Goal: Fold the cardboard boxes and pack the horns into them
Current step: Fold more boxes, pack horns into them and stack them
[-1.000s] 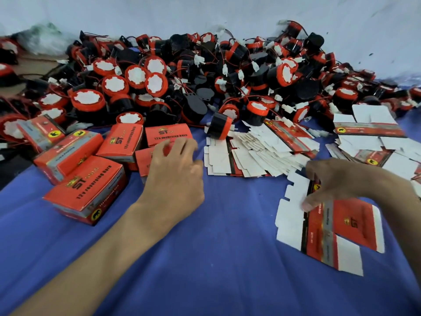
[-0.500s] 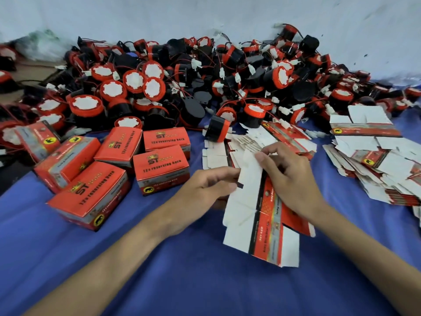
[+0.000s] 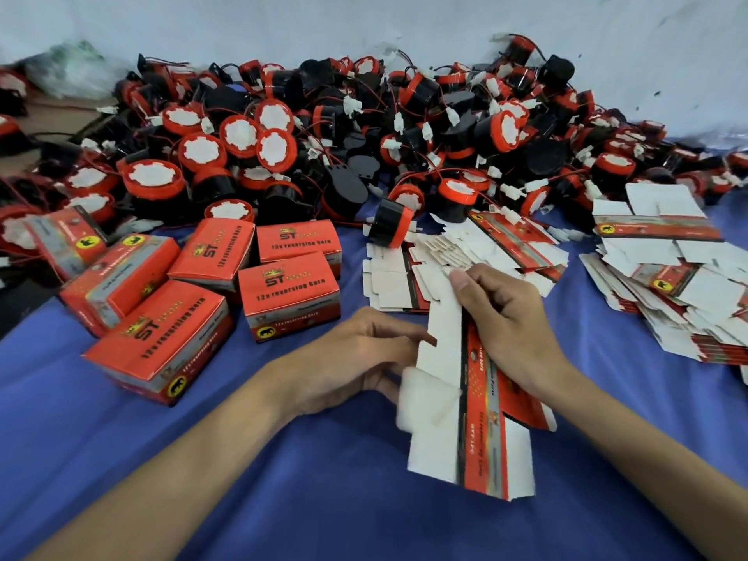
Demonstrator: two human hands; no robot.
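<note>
**A:** Fingers first. Left hand (image 3: 356, 358) has its fingers (image 3: 398, 334) curled onto the near-left edge of a flat box blank (image 3: 465, 415); right hand (image 3: 510, 330) pinches the blank's far end, thumb on the white flap. Both clamped on the same blank, held just above the blue cloth (image 3: 202, 459), near centre.

**B:** Progress, left to right?

**A:** Far left: folded red boxes (image 3: 283, 293), a cluster of six or so, closed. Cannot tell whether horns are inside them. Centre: blank in hand not yet opened into shape, so this one is at the folding start. Beyond it, a fanned stack of flat blanks (image 3: 445, 253). Right: a second, bigger stack (image 3: 668, 293). Judging by that, most of the work is left.

**B:** And the horns?

**A:** Loose horns (image 3: 364, 135) heaped across the whole far side, wires tangled; one horn (image 3: 390, 222) lies tipped at the pile's near edge, touching the centre stack.

**B:** Obstacles?

**A:** Working space in front is open. Tangled wires may snag when one horn is pulled; finished boxes crowd the left.
</note>
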